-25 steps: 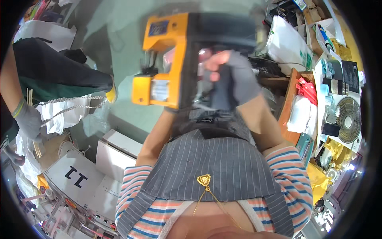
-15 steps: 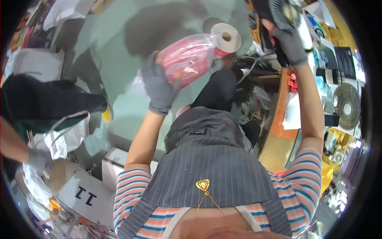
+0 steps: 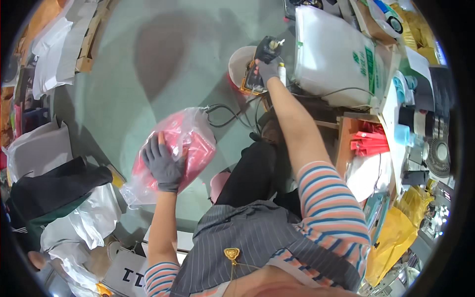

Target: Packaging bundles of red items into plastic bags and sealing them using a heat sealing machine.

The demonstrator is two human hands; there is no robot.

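A clear plastic bag (image 3: 200,126) with pink-red folded contents lies ahead of me, left of my knee. My left hand (image 3: 162,161), in a grey glove with bare fingertips, presses flat on top of it, fingers spread. Farther ahead on the right, my right hand (image 3: 267,71), gloved the same way, is closed around a black hand-held machine (image 3: 267,49) with yellow-orange edges. A small white bottle or spool (image 3: 282,73) stands beside that hand. Behind the machine is a round white roll or tub (image 3: 240,60) with a pink side, partly hidden.
Dark cables (image 3: 225,110) run between the bag and the machine. Stacked clear plastic bags (image 3: 326,54) with green print stand at the right, above a wooden shelf (image 3: 348,143) holding red packets (image 3: 368,140). A person in dark clothing (image 3: 59,180) is at the left, near white bags (image 3: 99,213).
My right hand has brought the machine down and leftward from the upper right, to beside the white roll. The pink-filled bag and my left hand have shifted left and nearer.
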